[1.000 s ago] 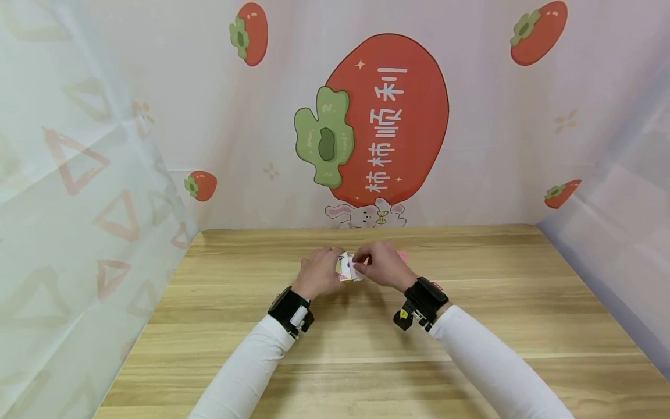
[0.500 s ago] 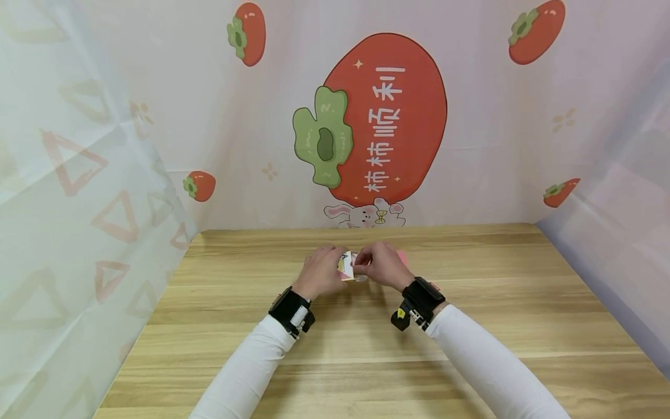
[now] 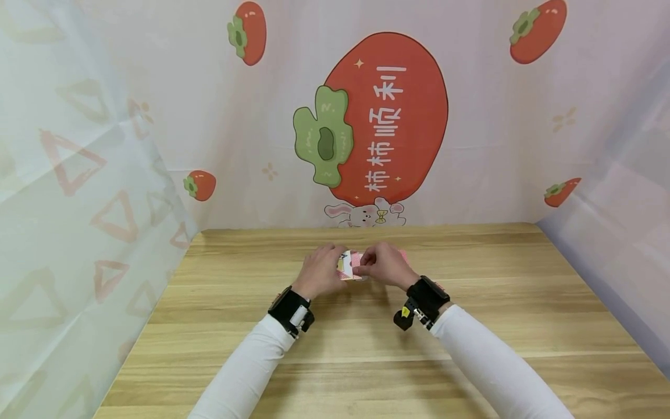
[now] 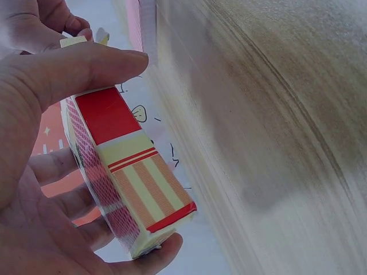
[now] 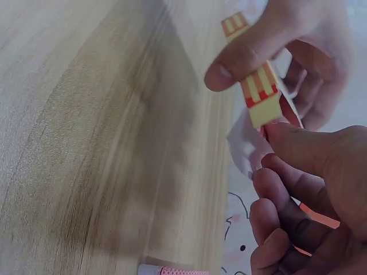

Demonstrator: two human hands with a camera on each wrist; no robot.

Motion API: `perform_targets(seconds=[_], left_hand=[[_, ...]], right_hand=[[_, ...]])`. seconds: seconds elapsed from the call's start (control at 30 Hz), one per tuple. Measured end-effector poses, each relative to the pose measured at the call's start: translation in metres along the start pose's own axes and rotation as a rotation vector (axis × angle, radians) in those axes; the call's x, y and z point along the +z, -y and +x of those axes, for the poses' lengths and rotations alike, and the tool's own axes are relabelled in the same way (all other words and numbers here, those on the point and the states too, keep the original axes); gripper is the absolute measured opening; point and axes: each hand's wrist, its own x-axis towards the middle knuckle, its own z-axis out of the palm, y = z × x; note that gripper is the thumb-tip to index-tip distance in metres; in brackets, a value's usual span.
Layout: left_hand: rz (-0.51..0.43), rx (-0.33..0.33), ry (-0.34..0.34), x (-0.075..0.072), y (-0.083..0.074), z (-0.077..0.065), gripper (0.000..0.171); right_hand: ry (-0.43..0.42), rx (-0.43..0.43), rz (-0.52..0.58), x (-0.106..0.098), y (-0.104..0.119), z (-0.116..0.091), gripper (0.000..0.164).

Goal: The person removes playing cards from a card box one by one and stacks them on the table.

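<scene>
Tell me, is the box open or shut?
Open, it seems: the right wrist view shows a pale flap jutting from the box, beside the right hand. Full or empty: cannot tell.

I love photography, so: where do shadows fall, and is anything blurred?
Head view: soft shadows on the wooden tabletop below the left hand and right hand; left wrist view: a broad soft shadow there, stripes on the playing-card box fairly crisp; right wrist view: shadow there too, fine detail slightly soft.
</scene>
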Motion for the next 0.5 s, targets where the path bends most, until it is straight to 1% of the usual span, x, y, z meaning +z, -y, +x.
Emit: perform_targets(seconds=[0.17, 0.33, 0.43, 0.5], left_hand=[[-0.003, -0.032, 0.003, 0.001, 0.001, 0.0, 0.074], [0.009, -0.058, -0.008, 0.001, 0.002, -0.001, 0.074], [-0.001, -0.067, -0.014, 0.001, 0.001, -0.002, 0.075], [-0.008, -0.069, -0.015, 0.001, 0.001, -0.002, 0.075]], right_hand=[[0.023, 0.023, 0.058, -0.009, -0.003, -0.004, 0.018], [0.026, 0.045, 0.107, -0.016, -0.007, -0.007, 0.018], [0.027, 0.048, 0.112, -0.019, -0.009, -0.009, 0.018], [0.015, 0.056, 0.086, -0.02, -0.009, -0.01, 0.018]])
